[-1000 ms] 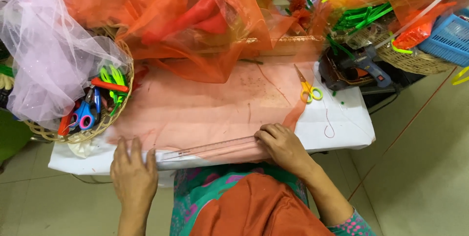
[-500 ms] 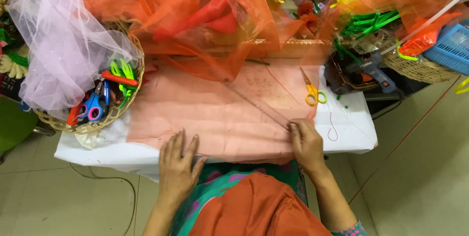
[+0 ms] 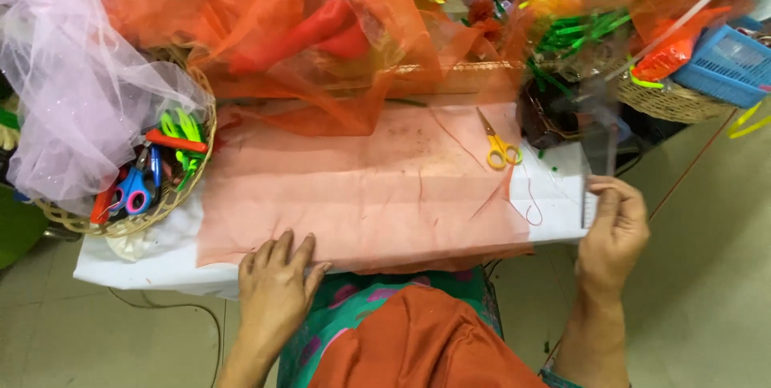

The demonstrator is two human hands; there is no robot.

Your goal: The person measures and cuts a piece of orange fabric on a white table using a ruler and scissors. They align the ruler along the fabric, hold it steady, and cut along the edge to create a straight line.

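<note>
Orange net fabric (image 3: 361,195) now flat under my left hand (image 3: 277,292), fingers spread. My right hand (image 3: 614,231) moved off right edge, pinching clear ruler (image 3: 598,167); smoothing finished.

R hand (image 3: 612,231) is now sitting off the fabric, out at the counter (image 3: 562,187) right edge, pinching a clear ruler (image 3: 598,155) upright; earlier it was pressing the peach fabric (image 3: 361,195) near its front right corner. L hand (image 3: 277,287) is now lying flat on the fabric's front edge, further right than 1 s ago.
</note>
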